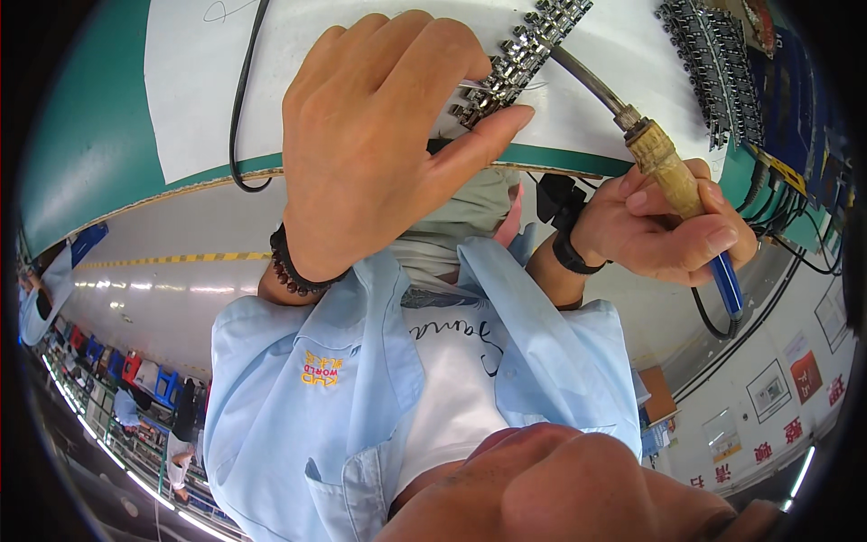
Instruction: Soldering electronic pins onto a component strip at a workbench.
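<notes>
My right hand [673, 221] is wrapped round a soldering iron [666, 163] with a worn tan grip and a blue handle end. Its metal shaft points up and left, the tip touching or just over a strip of small shiny metal connectors [515, 68]. That strip lies slantwise on a white sheet [208, 99]. Across its near end, the thumb and curled forefinger of my left hand [361, 135] close on the strip from either side. A thin silvery piece shows beside the forefinger; its kind is unclear. The other left fingertips are hidden behind the hand.
More connector strips [713, 72] lie side by side at the right of the green-topped bench [90, 163]. A black cable [242, 108] crosses its left side and hangs over the edge. Bundled cables [786, 203] and a blue box [795, 99] are at the far right.
</notes>
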A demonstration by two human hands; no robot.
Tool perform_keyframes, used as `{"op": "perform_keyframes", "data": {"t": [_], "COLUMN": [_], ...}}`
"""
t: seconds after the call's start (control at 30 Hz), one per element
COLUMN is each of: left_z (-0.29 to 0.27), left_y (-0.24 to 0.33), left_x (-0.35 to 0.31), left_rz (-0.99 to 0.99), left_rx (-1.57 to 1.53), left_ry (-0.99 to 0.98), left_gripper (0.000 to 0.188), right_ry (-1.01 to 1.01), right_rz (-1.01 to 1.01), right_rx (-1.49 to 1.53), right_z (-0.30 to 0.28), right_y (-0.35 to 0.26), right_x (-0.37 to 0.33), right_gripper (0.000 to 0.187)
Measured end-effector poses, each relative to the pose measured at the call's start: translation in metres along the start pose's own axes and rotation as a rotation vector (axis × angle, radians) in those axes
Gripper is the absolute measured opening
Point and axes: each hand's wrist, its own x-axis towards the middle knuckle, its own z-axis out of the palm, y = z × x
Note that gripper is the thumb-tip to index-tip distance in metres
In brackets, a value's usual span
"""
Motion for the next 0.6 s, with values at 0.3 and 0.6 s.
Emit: {"op": "perform_keyframes", "data": {"t": [0.3, 0.6], "left_z": [0.0006, 0.0030], "left_y": [0.0001, -0.0026], "left_x": [0.0015, -0.0007], "left_rz": [0.052, 0.059], "left_rx": [0.055, 0.042], "left_ry": [-0.026, -0.014], "left_gripper": [0.031, 0.032], "right_ry": [-0.026, -0.163], "right_rz": [-0.079, -0.091], "right_rx": [0.026, 0.033], "right_z": [-0.0028, -0.0005], "right_y": [0.0038, -0.0028], "right_x": [-0.0044, -0.0005], "right_gripper": [0.030, 0.030]}}
